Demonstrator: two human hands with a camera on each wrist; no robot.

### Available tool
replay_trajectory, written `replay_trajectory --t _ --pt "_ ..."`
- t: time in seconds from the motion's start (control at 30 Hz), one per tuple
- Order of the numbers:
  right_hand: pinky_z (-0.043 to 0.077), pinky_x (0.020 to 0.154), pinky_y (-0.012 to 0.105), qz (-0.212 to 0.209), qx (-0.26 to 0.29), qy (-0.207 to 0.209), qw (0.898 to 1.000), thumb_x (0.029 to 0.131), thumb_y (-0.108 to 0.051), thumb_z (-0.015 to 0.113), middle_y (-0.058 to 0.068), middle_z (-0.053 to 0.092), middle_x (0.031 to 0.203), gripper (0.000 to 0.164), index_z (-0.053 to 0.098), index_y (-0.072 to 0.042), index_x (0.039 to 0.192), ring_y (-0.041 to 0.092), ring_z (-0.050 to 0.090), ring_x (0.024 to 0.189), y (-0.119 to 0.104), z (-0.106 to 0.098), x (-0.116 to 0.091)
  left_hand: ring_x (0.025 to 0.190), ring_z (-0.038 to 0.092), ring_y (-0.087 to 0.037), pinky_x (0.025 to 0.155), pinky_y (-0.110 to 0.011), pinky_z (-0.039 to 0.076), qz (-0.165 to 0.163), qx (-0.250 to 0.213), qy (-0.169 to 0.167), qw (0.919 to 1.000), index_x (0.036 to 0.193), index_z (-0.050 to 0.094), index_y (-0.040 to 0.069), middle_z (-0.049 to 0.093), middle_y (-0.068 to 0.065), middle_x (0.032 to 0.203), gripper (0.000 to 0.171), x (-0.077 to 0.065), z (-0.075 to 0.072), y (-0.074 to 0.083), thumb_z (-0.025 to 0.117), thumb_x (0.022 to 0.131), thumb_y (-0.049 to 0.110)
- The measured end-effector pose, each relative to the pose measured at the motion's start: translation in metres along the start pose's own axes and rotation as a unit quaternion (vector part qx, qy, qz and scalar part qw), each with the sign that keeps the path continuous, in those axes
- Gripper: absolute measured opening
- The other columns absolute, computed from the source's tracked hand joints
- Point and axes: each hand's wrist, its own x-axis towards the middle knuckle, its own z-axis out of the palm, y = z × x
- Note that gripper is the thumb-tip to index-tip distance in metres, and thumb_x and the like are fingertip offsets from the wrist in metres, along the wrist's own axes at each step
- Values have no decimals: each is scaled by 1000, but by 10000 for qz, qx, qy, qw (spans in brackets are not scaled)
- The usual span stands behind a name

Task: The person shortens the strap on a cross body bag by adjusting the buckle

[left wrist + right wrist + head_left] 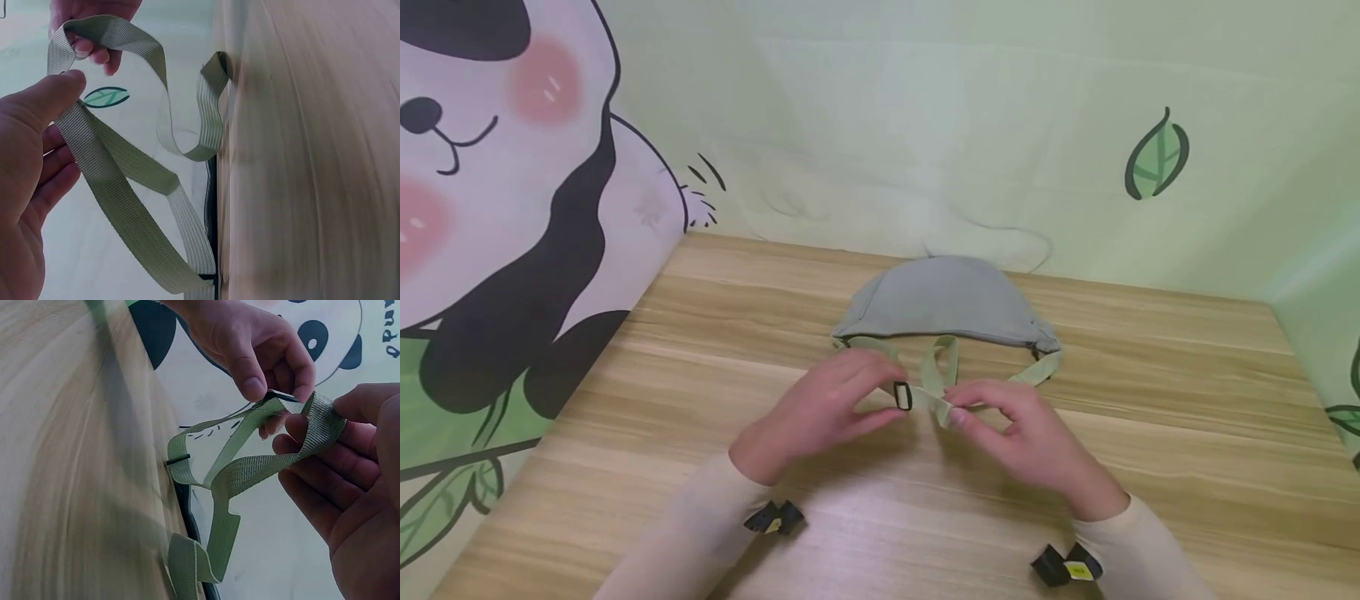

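Note:
A grey waist bag (pixel 943 300) lies on the wooden table with its curved side toward the wall. Its pale green webbing strap (pixel 940 367) loops forward from both ends. My left hand (pixel 827 396) pinches the strap at a black slide buckle (pixel 903 396) between thumb and fingers. In the right wrist view that buckle (pixel 281 395) shows edge-on at the left fingertips. My right hand (pixel 1018 429) pinches a folded part of the strap just right of the buckle. From there the strap (pixel 250 472) hangs in a twisted loop down to the table.
The wooden table (pixel 1150 467) meets a pale green wall (pixel 880 125) with a printed leaf behind the bag. A panda picture (pixel 497 167) covers the left side wall. Black clips sit at both wrists, beside the pale sleeves (pixel 692 525).

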Motion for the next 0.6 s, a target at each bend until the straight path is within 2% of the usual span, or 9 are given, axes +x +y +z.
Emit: replay_trajectory --t 0.17,0.27,0.33,0.43,0.53,0.6 --pt "58 99 20 -242 110 154 9995 91 9 77 9 81 107 24 77 -7 109 12 75 103 0 -5 -1 112 74 -21 104 -35 61 67 -69 153 9998 122 70 5 78 -5 117 41 5 1 3 90 88 19" --pt "57 98 18 -493 -104 232 9985 84 5 86 10 80 107 33 75 -6 113 13 74 101 0 -8 -1 113 74 -22 105 -35 60 130 -111 197 9997 123 70 4 78 -6 118 41 7 0 5 89 89 20" --pt "56 99 16 -715 -319 288 9965 83 -2 91 10 80 109 38 74 -5 117 14 73 100 0 -10 0 113 73 -22 106 -34 60 163 -142 223 9995 123 69 4 77 -5 118 41 9 0 6 88 90 20" --pt "54 102 14 -1080 -596 394 9916 90 -21 90 13 80 113 41 72 -1 122 19 74 101 -1 -12 1 111 73 -21 105 -34 60 211 -189 273 9992 124 69 4 77 -5 117 41 12 0 7 87 91 20" --pt "53 104 13 -1328 -871 515 9860 100 -35 79 14 79 114 44 72 1 123 23 74 100 -4 -12 2 110 73 -20 104 -33 60 227 -211 330 9990 124 69 4 77 -4 117 41 14 0 8 87 92 21" --pt "53 104 13 -1461 -1049 634 9816 104 -38 73 15 79 113 44 72 2 121 24 74 99 -6 -11 2 109 73 -20 104 -33 60 216 -248 369 9988 125 69 4 77 -5 117 41 16 0 9 87 92 20"
